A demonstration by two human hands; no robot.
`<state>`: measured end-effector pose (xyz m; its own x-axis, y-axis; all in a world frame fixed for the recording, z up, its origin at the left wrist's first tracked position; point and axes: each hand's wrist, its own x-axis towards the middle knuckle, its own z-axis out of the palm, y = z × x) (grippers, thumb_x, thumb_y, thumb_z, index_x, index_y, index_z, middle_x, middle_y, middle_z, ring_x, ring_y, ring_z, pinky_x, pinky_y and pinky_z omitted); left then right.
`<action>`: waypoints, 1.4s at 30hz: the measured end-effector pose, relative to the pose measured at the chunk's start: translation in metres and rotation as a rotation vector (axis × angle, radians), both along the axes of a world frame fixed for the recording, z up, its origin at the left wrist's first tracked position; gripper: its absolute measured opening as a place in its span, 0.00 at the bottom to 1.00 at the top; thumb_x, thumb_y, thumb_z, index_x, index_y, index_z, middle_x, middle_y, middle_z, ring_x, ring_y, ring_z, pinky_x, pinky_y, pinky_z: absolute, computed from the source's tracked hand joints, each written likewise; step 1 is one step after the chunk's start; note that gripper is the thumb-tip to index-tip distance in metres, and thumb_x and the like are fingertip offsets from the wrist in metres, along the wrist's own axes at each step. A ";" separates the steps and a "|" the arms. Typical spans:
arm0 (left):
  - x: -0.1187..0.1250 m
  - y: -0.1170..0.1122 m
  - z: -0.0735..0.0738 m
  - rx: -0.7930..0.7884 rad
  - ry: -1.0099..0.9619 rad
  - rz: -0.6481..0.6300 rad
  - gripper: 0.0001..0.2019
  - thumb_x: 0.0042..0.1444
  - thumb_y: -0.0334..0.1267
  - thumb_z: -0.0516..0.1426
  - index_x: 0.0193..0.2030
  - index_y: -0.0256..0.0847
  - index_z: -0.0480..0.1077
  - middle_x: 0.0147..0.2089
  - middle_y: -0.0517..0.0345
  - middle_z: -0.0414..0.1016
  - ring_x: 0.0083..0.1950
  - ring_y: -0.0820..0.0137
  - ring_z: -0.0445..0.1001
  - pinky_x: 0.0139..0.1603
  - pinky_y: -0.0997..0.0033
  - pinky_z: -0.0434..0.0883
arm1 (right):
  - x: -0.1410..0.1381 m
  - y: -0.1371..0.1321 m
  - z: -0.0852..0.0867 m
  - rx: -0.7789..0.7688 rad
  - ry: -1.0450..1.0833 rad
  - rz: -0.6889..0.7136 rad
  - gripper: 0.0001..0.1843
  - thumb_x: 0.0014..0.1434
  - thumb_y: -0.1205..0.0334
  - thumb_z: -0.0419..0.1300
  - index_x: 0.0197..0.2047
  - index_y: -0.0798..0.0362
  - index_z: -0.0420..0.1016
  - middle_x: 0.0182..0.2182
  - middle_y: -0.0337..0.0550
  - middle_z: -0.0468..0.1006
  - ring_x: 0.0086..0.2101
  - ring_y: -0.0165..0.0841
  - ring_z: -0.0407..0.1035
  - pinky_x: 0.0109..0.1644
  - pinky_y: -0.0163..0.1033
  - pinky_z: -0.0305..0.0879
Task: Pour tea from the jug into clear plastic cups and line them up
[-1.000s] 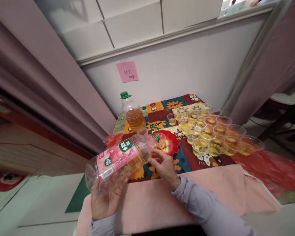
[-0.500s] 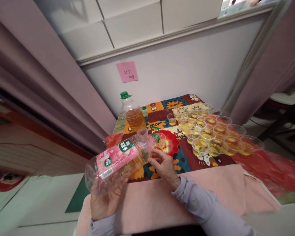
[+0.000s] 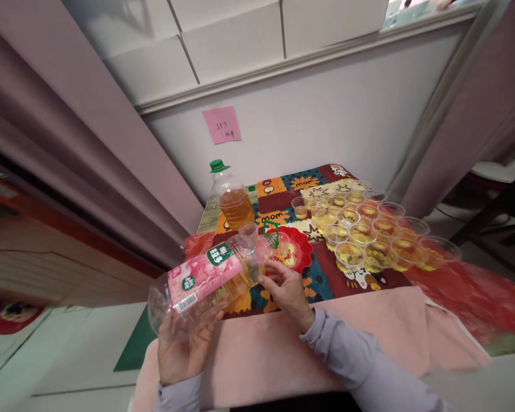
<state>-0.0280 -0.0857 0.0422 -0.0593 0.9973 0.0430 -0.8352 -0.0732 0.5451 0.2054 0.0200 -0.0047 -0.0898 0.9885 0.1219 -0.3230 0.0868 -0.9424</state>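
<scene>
A large clear plastic bottle [image 3: 210, 272] with a pink label lies tilted in the air, its neck to the upper right and some yellow drink along its lower side. My left hand [image 3: 186, 349] is closed round its base from below. The fingers of my right hand [image 3: 287, 289] are bent against the bottle's shoulder near the neck. A green carrying ring [image 3: 271, 233] sits at the neck. The bottle's mouth is over a clear plastic cup [image 3: 284, 246] on a red scalloped plate [image 3: 304, 254]. Another clear cup [image 3: 249, 230] stands behind the bottle.
A second bottle [image 3: 237, 209] of amber drink with a green cap stands at the back left. Several filled cups [image 3: 363, 232] stand close together on the right of the patterned mat [image 3: 278, 200]. Pink cloth [image 3: 257, 360] covers the front; red plastic [image 3: 476, 297] lies at the right.
</scene>
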 end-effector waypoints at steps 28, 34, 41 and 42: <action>-0.010 -0.002 -0.003 -0.086 0.055 -0.005 0.19 0.71 0.50 0.57 0.60 0.46 0.83 0.61 0.43 0.86 0.60 0.46 0.86 0.63 0.43 0.82 | 0.000 0.000 -0.001 0.001 0.006 0.006 0.30 0.57 0.43 0.76 0.57 0.51 0.87 0.45 0.51 0.91 0.40 0.45 0.88 0.46 0.48 0.88; -0.014 -0.002 -0.009 -0.087 0.071 0.030 0.20 0.71 0.49 0.57 0.63 0.48 0.80 0.60 0.44 0.87 0.59 0.45 0.86 0.59 0.39 0.83 | 0.000 0.001 -0.004 0.009 -0.031 -0.003 0.33 0.57 0.40 0.76 0.58 0.52 0.87 0.44 0.51 0.91 0.40 0.46 0.88 0.47 0.49 0.88; -0.014 -0.002 -0.007 -0.072 0.067 -0.002 0.20 0.71 0.48 0.58 0.61 0.44 0.81 0.62 0.41 0.85 0.62 0.42 0.84 0.62 0.39 0.81 | 0.000 0.001 -0.006 0.011 -0.045 -0.006 0.32 0.56 0.39 0.76 0.57 0.52 0.88 0.45 0.52 0.91 0.40 0.46 0.87 0.47 0.50 0.87; -0.014 -0.002 -0.007 -0.062 0.059 -0.009 0.20 0.71 0.47 0.57 0.62 0.44 0.81 0.62 0.41 0.85 0.62 0.42 0.84 0.62 0.39 0.81 | 0.000 0.001 -0.006 0.004 -0.048 -0.009 0.33 0.56 0.39 0.77 0.57 0.52 0.88 0.45 0.52 0.91 0.40 0.46 0.87 0.47 0.50 0.88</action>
<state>-0.0423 -0.0880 0.0348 -0.0497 0.9986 -0.0156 -0.8018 -0.0306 0.5969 0.2059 0.0212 -0.0111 -0.0870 0.9888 0.1216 -0.2763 0.0933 -0.9565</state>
